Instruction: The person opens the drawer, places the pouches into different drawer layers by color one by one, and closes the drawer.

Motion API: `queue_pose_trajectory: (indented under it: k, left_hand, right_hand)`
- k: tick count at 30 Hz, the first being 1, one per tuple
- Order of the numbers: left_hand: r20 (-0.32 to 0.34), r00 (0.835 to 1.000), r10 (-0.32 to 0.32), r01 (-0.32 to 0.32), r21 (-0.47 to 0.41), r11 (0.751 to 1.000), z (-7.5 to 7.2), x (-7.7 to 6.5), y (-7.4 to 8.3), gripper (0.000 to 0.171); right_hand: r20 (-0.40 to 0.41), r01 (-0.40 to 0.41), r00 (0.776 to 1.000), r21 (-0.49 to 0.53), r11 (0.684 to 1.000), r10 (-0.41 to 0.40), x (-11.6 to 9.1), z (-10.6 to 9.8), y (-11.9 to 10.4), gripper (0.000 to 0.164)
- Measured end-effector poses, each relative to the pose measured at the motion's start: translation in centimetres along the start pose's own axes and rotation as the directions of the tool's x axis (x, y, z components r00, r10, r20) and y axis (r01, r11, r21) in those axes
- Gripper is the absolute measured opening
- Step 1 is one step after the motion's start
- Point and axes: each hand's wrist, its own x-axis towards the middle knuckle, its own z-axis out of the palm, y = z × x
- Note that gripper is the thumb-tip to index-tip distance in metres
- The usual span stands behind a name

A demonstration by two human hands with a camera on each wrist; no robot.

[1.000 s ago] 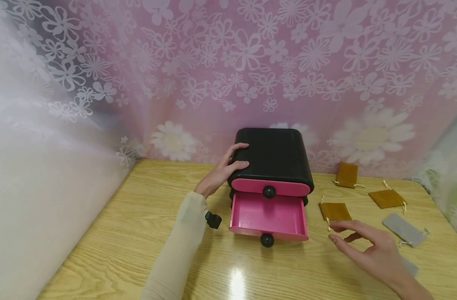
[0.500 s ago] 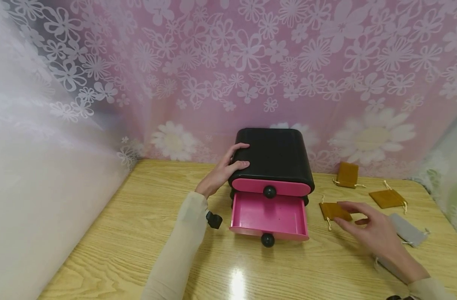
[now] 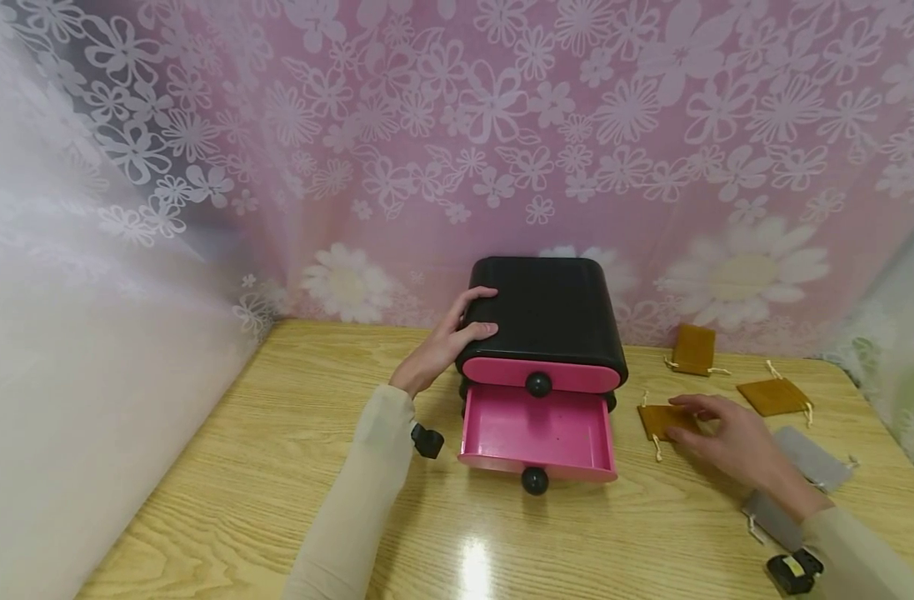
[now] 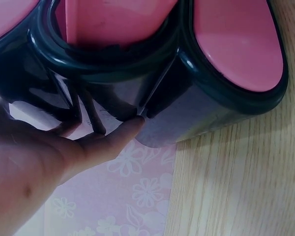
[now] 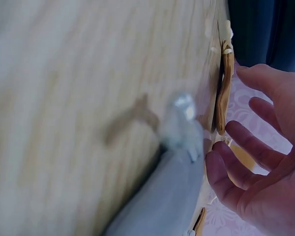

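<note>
My left hand (image 3: 442, 342) rests on the left side of a black drawer cabinet (image 3: 546, 304), thumb and a finger lying over its top edge. In the left wrist view, fingertips of the left hand (image 4: 54, 152) touch the glossy black wall. A pink drawer (image 3: 535, 425) with a round black knob stands pulled out below a closed pink one; its inside is bare. My right hand (image 3: 730, 437) is over the right end of a brown drawstring pouch (image 3: 655, 421). In the right wrist view, its fingers are spread around the pouch (image 5: 225, 93), which lies flat on the table.
Behind it on the right lie two more brown pouches, one at the back (image 3: 694, 350) and one farther right (image 3: 775, 397). A grey pouch (image 3: 812, 458) and another grey pouch (image 3: 773, 518) lie beside the right forearm. A floral curtain (image 3: 427, 167) hangs behind the wooden table (image 3: 262, 467).
My right hand has moved forward, from in front of the nearest brown pouch to its right end. The left hand, cabinet and open drawer have stayed put.
</note>
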Motion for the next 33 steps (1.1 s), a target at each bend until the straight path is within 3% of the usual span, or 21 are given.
queue_pose_trajectory:
  k: [10, 24, 33]
  left_hand:
    - [0.001, 1.000, -0.003, 0.003, -0.005, 1.000, -0.07, -0.06, 0.03, 0.051]
    - [-0.004, 1.000, -0.001, 0.002, 0.007, 1.000, 0.03, -0.16, 0.15, 0.050]
    - [0.002, 1.000, 0.004, -0.004, 0.006, 1.000, 0.02, -0.08, 0.10, 0.050]
  right_hand:
    - [0.093, 0.000, 0.996, -0.043, 0.999, 0.004, 0.50, 0.41, 0.39, 0.037]
    - [0.107, -0.043, 0.993, -0.045, 0.998, 0.048, 0.20, 0.16, 0.22, 0.033]
    - [0.108, -0.012, 0.994, -0.056, 0.998, 0.018, -0.04, -0.10, 0.45, 0.025]
